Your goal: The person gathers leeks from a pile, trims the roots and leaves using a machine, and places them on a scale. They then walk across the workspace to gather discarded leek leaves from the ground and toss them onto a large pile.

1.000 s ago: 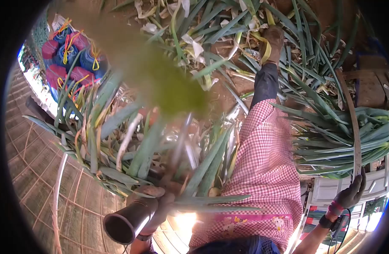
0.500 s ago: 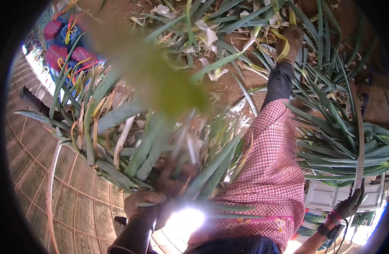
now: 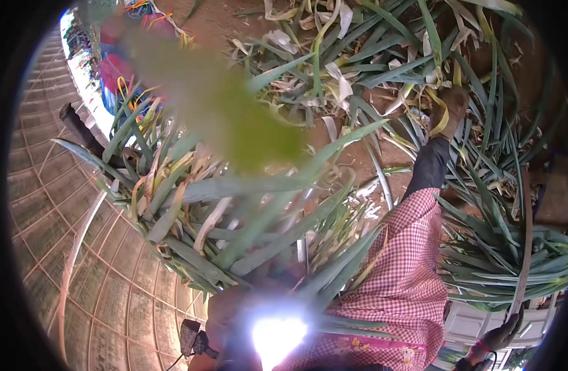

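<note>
My left hand (image 3: 227, 312) is low left of centre, dark and partly lost behind a bright glare, at the base of a heap of long green onion stalks (image 3: 203, 191). Its fingers cannot be made out. Low on the right, my right hand (image 3: 502, 336) has fingers stretched out beside the lower end of a long narrow strip (image 3: 526, 247). A bundle of green onion leaves (image 3: 507, 266) lies just above that hand. More leaves cross the red-and-white checked apron (image 3: 408, 260).
Loose leaves and peelings (image 3: 358, 68) cover the ground at the top, around a shoe (image 3: 452, 111). Red and blue bundles (image 3: 117, 71) stand upper left. A curved ribbed panel (image 3: 104, 266) fills the left side. A green-brown blur (image 3: 253, 130) hides part of the upper middle.
The view has shifted, so most things sit lower and farther right. Leaves above my left hand have moved across the middle. The glare now covers more of that hand's area.
</note>
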A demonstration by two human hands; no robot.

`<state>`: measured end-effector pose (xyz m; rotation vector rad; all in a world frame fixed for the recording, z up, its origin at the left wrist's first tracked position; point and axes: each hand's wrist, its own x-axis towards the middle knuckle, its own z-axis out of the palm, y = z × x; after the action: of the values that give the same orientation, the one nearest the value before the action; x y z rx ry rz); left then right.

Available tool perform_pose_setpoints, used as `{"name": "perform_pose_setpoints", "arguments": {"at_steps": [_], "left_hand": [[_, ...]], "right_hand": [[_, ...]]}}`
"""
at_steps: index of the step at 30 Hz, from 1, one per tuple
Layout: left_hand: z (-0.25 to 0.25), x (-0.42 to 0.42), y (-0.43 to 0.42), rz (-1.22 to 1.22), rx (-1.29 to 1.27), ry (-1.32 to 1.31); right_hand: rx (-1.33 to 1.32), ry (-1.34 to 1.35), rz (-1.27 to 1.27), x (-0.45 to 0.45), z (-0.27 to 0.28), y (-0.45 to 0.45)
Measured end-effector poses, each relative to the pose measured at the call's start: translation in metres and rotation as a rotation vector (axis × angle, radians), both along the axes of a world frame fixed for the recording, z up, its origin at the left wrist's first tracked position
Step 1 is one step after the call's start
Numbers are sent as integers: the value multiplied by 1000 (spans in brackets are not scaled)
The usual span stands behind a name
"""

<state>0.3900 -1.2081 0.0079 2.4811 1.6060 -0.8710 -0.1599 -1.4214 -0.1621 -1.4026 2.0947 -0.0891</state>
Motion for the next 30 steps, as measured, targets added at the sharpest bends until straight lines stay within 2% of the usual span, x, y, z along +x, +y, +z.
{"name": "perform_pose_setpoints", "arguments": {"at_steps": [2,4,8,13,15,22,23,24,25,27,30], "left_hand": [[1,5,-4,-5,41,84],[3,11,-6,-12,81,171],[2,15,5,-270,-218,251],[-2,13,7,-613,-431,294],[-6,13,6,-721,-505,301],[-28,9,-6,-1064,-849,224],[-33,10,-9,-1081,-897,219],[-36,10,-10,-1063,-907,245],[-38,16,-12,-962,-852,360],[-44,19,-17,-861,-739,490],[-62,15,-28,-866,-655,497]], "right_hand": [[-6,28,17,-32,-4,0],[16,40,46,-1,-1,-2],[39,-42,62,8,1,1],[53,6,-5,-1,4,8],[45,9,-32,23,11,12],[34,27,31,4,19,16],[45,43,32,9,17,16],[-20,6,223,-11,9,15],[16,85,325,-23,5,25],[62,239,550,47,28,9],[20,272,589,51,31,3]]}}
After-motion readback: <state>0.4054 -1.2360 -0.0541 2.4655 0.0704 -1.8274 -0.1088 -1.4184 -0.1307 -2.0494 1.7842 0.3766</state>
